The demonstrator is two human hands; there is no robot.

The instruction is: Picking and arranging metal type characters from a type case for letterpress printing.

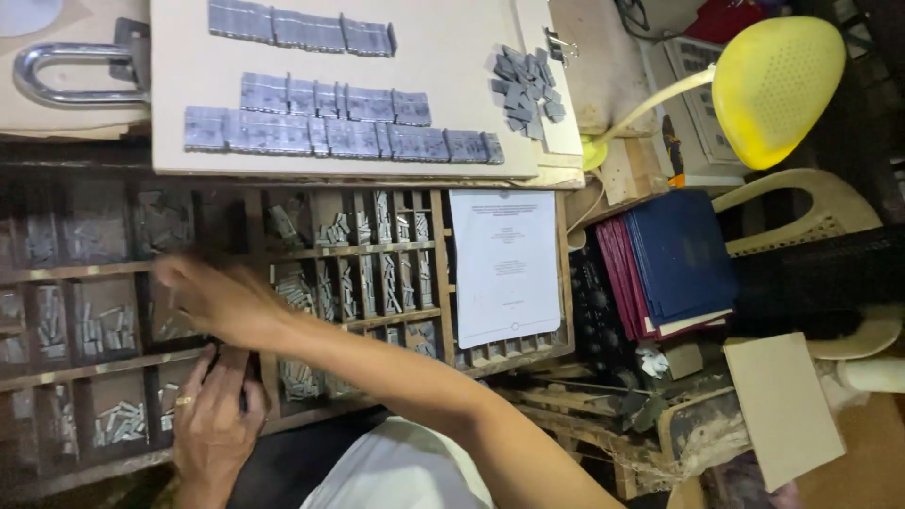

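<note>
Wooden compartment tray [311, 253] holding metal type pieces [118, 421]; white paper sheet [505, 264] lying on right end.

- The right hand [222, 302] reaches across to the left over a wooden type case [302, 253], blurred, fingers spread above its compartments of small grey metal type pieces [106, 330].
- The left hand [212, 415], a ring on one finger, lies at the near edge of the case — curled around a dark object, mostly hidden.
- Farther off, a pale board [452, 57] carries rows of grey type blocks [339, 137] and a loose heap [526, 90] at its right.
- A printed white sheet [504, 264] lies over the case's right end.
- To the right: a yellow lamp [778, 85] and stacked blue and maroon booklets [674, 259].
</note>
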